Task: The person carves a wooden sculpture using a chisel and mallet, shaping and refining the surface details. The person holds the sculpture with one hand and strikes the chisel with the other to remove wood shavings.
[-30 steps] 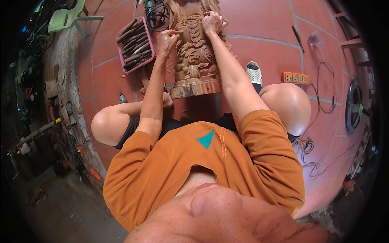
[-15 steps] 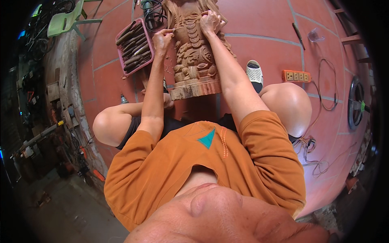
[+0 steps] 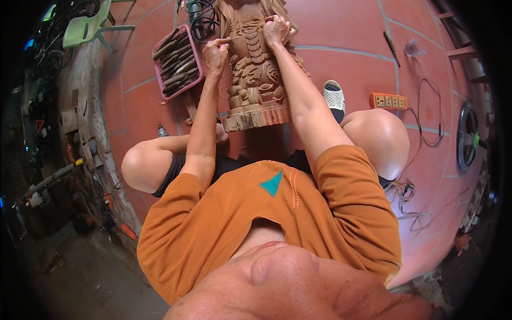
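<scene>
Between my knees lies a carved wooden figure [image 3: 255, 72], its flat rough base [image 3: 258, 118] toward me and its far end cut off by the upper edge. My left hand [image 3: 215, 55] is closed in a pinch at the carving's left side. A small tip shows at those fingers, but what they hold is too small to name. Over the carving's upper right part, my right hand [image 3: 277, 31] is closed with its fingers curled against the wood. Whatever it grips is hidden by the fingers.
Left of the carving, a pink tray [image 3: 201, 63] holds many wood-handled carving tools [image 3: 177, 60]. Beyond it lies a power tool [image 3: 196, 12] with black cable. An orange power strip [image 3: 389, 101], a long thin tool [image 3: 391, 47] and a clear cup [image 3: 413, 48] are at right. A green chair [image 3: 82, 29] stands upper left.
Both hands keep nearly the same places and grips on the carving. The view has shifted very slightly; otherwise no clear difference shows.
</scene>
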A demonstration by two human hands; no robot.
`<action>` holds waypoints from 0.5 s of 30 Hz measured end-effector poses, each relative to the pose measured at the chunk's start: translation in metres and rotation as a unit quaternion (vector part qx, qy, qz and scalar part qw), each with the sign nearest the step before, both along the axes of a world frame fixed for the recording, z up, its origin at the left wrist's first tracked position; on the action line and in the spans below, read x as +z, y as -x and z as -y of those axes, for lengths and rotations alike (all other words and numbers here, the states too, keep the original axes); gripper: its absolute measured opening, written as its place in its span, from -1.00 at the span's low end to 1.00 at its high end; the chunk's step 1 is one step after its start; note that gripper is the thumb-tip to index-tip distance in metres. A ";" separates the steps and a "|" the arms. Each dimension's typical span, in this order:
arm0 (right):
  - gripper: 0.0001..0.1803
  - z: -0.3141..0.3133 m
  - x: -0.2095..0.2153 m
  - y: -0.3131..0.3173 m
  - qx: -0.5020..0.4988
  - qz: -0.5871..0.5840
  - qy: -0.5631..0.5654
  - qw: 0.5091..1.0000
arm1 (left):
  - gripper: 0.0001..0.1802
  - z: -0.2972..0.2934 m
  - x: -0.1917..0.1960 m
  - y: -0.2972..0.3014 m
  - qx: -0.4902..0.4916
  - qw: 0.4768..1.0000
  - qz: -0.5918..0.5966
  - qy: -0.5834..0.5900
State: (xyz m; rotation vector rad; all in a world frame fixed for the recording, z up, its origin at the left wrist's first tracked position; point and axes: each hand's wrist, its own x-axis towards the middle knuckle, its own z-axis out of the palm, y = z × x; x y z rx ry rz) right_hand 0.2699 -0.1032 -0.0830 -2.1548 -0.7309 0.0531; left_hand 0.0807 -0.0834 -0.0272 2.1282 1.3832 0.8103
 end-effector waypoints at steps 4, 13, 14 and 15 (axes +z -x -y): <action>-0.84 -0.003 -0.001 0.000 -0.006 0.010 -0.005 1.000 | -0.77 0.007 -0.009 -0.007 0.033 0.996 -0.061 -0.057; -0.82 0.000 -0.003 -0.003 -0.007 0.007 0.006 1.000 | -0.75 0.019 0.006 -0.012 -0.030 0.999 0.022 -0.002; -0.81 0.001 -0.003 -0.004 -0.004 0.002 0.008 1.000 | -0.74 0.013 0.000 -0.007 -0.017 0.999 0.016 -0.031; -0.81 0.000 0.001 -0.001 0.002 -0.005 0.007 1.000 | -0.73 0.001 -0.011 0.003 -0.007 0.999 0.024 -0.021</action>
